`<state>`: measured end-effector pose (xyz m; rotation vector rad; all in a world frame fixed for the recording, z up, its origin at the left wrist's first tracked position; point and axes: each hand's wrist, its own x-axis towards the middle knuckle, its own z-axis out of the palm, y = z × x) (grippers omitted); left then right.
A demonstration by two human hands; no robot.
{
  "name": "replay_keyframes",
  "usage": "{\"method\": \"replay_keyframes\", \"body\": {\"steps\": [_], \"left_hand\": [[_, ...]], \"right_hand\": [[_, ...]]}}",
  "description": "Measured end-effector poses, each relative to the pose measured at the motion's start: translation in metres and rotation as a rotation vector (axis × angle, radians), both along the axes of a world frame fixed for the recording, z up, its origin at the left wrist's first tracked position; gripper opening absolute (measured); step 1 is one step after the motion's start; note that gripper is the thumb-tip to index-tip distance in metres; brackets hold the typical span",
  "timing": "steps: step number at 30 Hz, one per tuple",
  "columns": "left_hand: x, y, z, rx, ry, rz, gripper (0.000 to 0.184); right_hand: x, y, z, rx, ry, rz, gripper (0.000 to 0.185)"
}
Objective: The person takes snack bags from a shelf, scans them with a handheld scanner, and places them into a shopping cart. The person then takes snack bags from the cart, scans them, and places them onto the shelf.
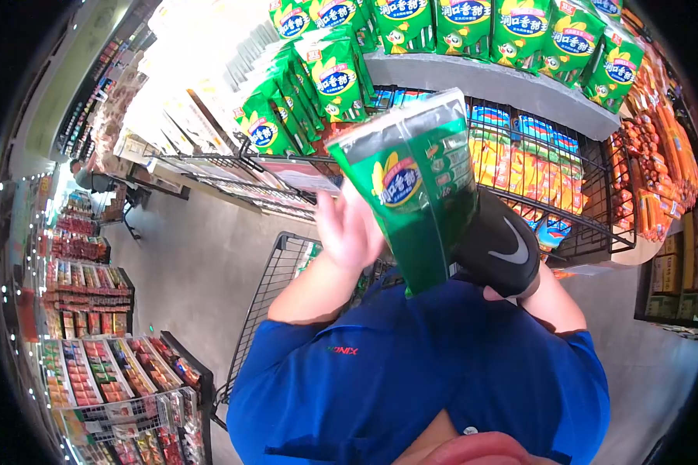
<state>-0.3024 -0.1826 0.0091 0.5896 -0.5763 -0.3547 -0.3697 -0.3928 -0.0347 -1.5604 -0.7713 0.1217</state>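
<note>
A glossy green food packet (426, 209), printed with yellow corn and a blue label, hangs upright in the air before my chest. My left hand (351, 229) is at its left edge, thumb spread away and the other fingers partly behind the packet. From the right, my right forearm in a black sleeve band with a pale swoosh (506, 246) reaches behind the packet. The packet covers the fingers of my right hand, which appears to hold it. Matching green packets (335, 77) stand in rows on the shelf ahead.
Under a grey shelf edge (488, 81), a black wire basket (613, 194) holds orange and blue packets (523, 163). Orange sausages (651, 139) hang at the right. A black wire cart (260, 298) stands against my left side. Snack racks (108, 364) line the left, beside grey floor (182, 267).
</note>
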Motion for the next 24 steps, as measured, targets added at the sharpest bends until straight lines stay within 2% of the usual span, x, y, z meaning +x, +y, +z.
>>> {"method": "replay_keyframes", "body": {"steps": [2,4,5,10,11,14,16,18,19,23,24], "left_hand": [[-0.015,0.008,-0.010,0.059,0.015,-0.085,0.088],[-0.028,0.016,-0.020,0.631,-0.183,-0.162,0.090],[-0.032,0.016,-0.031,0.511,-0.186,-0.140,0.067],[-0.032,0.029,-0.037,0.330,0.123,-0.080,0.063],[-0.033,0.032,-0.034,0.284,0.159,-0.042,0.062],[-0.034,0.039,-0.030,0.239,0.200,0.100,0.063],[-0.031,0.043,-0.032,0.238,0.207,0.202,0.065],[-0.029,0.046,-0.037,0.067,0.267,0.228,0.056],[-0.030,0.046,-0.037,0.053,0.270,0.220,0.053],[-0.036,0.048,-0.041,0.016,0.273,0.182,0.052],[-0.037,0.048,-0.041,0.093,0.266,0.211,0.058]], "right_hand": [[0.001,0.001,0.001,-0.010,0.002,-0.011,0.091],[0.002,0.003,0.002,-0.032,0.004,-0.014,0.093],[0.001,0.004,0.002,-0.050,0.008,-0.015,0.094],[-0.001,0.003,0.009,-0.249,0.021,-0.101,0.099],[-0.010,0.003,0.023,-0.033,0.086,-0.206,0.095],[-0.018,-0.004,0.023,-0.119,0.202,-0.283,0.090],[-0.017,0.000,0.026,-0.180,0.167,-0.228,0.088],[-0.018,0.003,0.028,-0.286,0.098,-0.147,0.084],[-0.022,0.005,0.015,-0.179,0.121,-0.217,0.078],[-0.013,0.015,0.024,-0.295,0.010,-0.082,0.074],[-0.013,0.016,0.024,-0.300,0.014,-0.073,0.074]]}}
